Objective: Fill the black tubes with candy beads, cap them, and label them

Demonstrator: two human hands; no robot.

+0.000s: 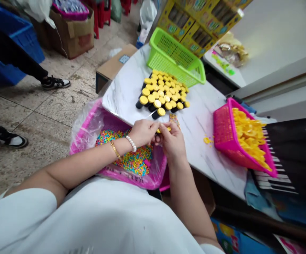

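My left hand (143, 133), with a pearl bracelet and a gold bangle at its wrist, is closed against my right hand (174, 141) at the table's front edge. Under my right thumb shows a small yellow cap (165, 129), pinched by the fingers. Whatever my left fingers grip is hidden behind them. Just beyond my hands, several black tubes with yellow caps (166, 92) stand in a tight cluster. A small printed packet (174, 120) lies near my right fingers. Beneath my forearm, a pink basin (85, 135) lined with clear plastic holds many coloured beads (134, 158).
On the marbled table (195, 141) stand a green basket (176, 58) and a pink basket (224, 128) of yellow plastic parts (248, 134). Yellow bits (208, 140) lie nearby. Yellow boxes (195, 28) are stacked behind. A person's shoe (54, 83) is at the left.
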